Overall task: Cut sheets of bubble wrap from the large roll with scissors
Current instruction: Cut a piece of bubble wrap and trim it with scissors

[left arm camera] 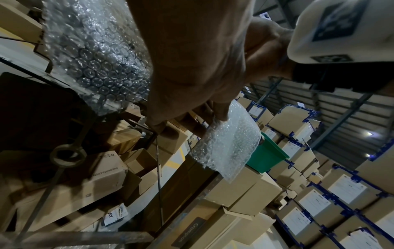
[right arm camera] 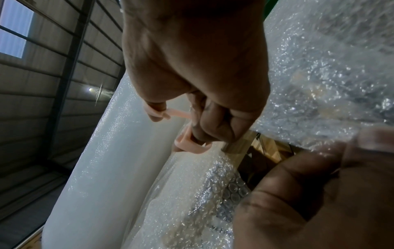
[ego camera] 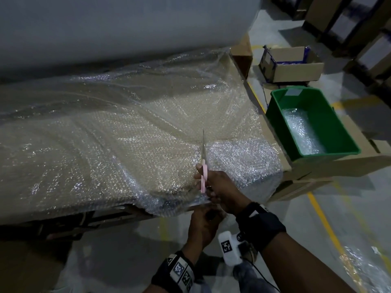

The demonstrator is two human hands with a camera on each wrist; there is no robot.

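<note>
A sheet of bubble wrap [ego camera: 118, 140] lies spread over a low cardboard surface, running back to the large white roll [ego camera: 105, 24]. My right hand [ego camera: 222, 191] grips pink-handled scissors [ego camera: 203, 166], thumb and fingers through the loops [right arm camera: 187, 144], blades pointing away along the sheet. My left hand [ego camera: 203, 225] sits just below it and pinches the hanging front edge of the bubble wrap [left arm camera: 228, 146] between thumb and fingers. A strip of wrap [ego camera: 243, 161] lies to the right of the blades.
A green plastic bin [ego camera: 311, 123] holding bubble wrap stands on cardboard at the right. An open cardboard box [ego camera: 292, 64] sits behind it. Stacked taped boxes [left arm camera: 319, 193] fill the right side. Yellow lines cross the concrete floor [ego camera: 323, 225].
</note>
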